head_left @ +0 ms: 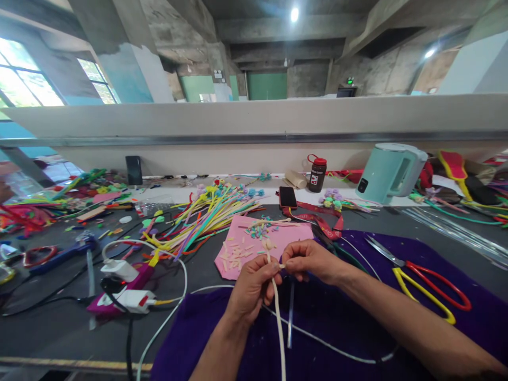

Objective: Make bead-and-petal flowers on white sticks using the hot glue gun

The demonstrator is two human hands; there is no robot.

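Hands, two, as I view them through the head camera. Left hand (pixel 250 290): drawn in, thumb and fingers pinching one cream stem (pixel 279 323). Right hand (pixel 308 259): narrowed to a pinch, thumb and finger closed on one short cream piece (pixel 282 266) just beside the stem.

Pink sheet (pixel 296 230), one, beyond the hands; on it, loose cream bits (pixel 235 254), more than I can count reliably, and a cluster of small teal and lilac bits (pixel 260 228).

Scissors (pixel 400 262), one pair, blades parted, one red handle and one yellow, on a purple cloth (pixel 194 330).

Phones, two: one upright phone (pixel 134 170) at the back left, one lying phone (pixel 288 197) beside a red lanyard (pixel 336 222).

Bottle (pixel 316 179), one, dark, red lid. Kettle (pixel 384 174), one, mint green. Power strip (pixel 145 276), one, magenta, white plugs in it. Coloured stems (pixel 214 217), one heap, too tangled for me to count.

Condition of the cream stem: pale, slim, apparently matte; a small lumpy head at its upper end, over the pink sheet; its length passes through the left hand and down, slightly bowed, to the lower edge of my view.
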